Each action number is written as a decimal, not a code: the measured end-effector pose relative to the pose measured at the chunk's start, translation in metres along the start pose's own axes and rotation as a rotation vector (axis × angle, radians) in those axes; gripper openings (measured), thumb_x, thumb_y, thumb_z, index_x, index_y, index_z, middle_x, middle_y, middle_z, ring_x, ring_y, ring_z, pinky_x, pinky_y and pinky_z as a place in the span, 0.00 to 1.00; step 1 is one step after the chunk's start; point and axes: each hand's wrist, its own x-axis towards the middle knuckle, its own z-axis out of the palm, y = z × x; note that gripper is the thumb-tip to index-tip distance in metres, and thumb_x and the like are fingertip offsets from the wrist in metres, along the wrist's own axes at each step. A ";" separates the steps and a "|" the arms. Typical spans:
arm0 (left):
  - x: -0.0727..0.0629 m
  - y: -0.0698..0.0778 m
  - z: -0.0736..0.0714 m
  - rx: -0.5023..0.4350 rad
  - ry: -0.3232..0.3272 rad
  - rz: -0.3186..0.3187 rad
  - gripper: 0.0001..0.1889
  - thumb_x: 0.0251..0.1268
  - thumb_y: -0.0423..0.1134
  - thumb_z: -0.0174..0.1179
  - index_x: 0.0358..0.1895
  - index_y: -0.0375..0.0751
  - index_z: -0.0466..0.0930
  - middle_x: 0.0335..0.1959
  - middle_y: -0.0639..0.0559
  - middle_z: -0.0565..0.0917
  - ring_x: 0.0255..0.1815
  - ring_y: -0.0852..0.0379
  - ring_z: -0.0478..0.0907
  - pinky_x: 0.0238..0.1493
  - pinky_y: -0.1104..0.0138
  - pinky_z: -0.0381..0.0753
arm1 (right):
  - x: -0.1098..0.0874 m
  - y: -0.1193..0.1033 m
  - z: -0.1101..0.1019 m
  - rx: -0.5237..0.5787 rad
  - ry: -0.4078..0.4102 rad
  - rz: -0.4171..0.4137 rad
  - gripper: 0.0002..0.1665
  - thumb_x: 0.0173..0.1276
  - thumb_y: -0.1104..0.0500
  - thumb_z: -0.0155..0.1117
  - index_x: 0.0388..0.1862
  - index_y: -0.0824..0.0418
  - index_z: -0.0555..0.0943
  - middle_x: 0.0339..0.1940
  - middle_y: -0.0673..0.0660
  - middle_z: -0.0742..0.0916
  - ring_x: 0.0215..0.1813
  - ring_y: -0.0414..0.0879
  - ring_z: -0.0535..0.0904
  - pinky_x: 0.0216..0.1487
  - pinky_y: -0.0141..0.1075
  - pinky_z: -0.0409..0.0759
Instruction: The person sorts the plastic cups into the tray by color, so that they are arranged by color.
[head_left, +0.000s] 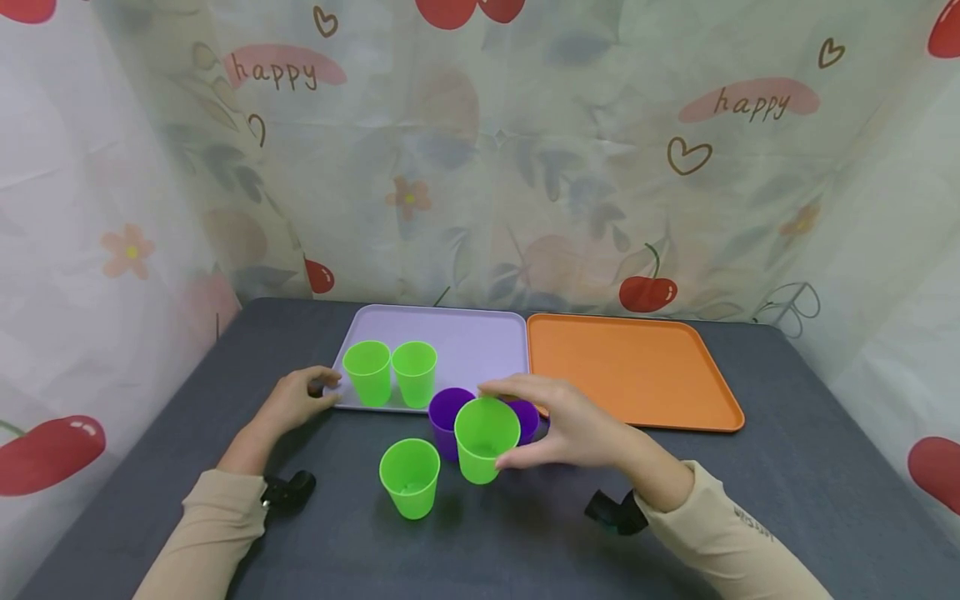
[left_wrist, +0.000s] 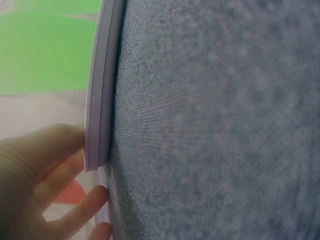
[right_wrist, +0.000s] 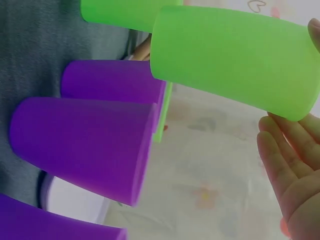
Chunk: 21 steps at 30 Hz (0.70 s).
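My right hand holds a green cup near its rim, thumb on one side and fingers on the other. In the right wrist view that cup is lifted off the table, beside purple cups. Behind it in the head view, purple cups are partly hidden by the cup and hand. Another green cup stands on the table to its left. My left hand grips the front left corner of the lavender tray, its thumb against the rim.
Two green cups stand side by side on the lavender tray's left part. To its right lies an orange tray. A dark cloth covers the table, and a printed curtain hangs behind and at both sides.
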 end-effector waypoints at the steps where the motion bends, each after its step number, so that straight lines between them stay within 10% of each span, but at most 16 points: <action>1: 0.000 0.000 0.000 -0.001 -0.001 -0.001 0.17 0.60 0.37 0.61 0.51 0.31 0.77 0.47 0.34 0.81 0.51 0.35 0.76 0.50 0.47 0.75 | 0.001 0.000 -0.002 0.010 0.001 -0.005 0.40 0.46 0.54 0.78 0.59 0.63 0.74 0.53 0.55 0.84 0.54 0.44 0.80 0.56 0.36 0.77; 21: -0.001 0.002 -0.002 -0.004 -0.012 -0.008 0.18 0.60 0.38 0.61 0.50 0.31 0.77 0.46 0.34 0.81 0.50 0.36 0.77 0.49 0.48 0.75 | 0.019 -0.001 -0.035 0.024 0.061 -0.038 0.39 0.44 0.62 0.77 0.58 0.67 0.74 0.53 0.60 0.84 0.54 0.47 0.80 0.56 0.35 0.77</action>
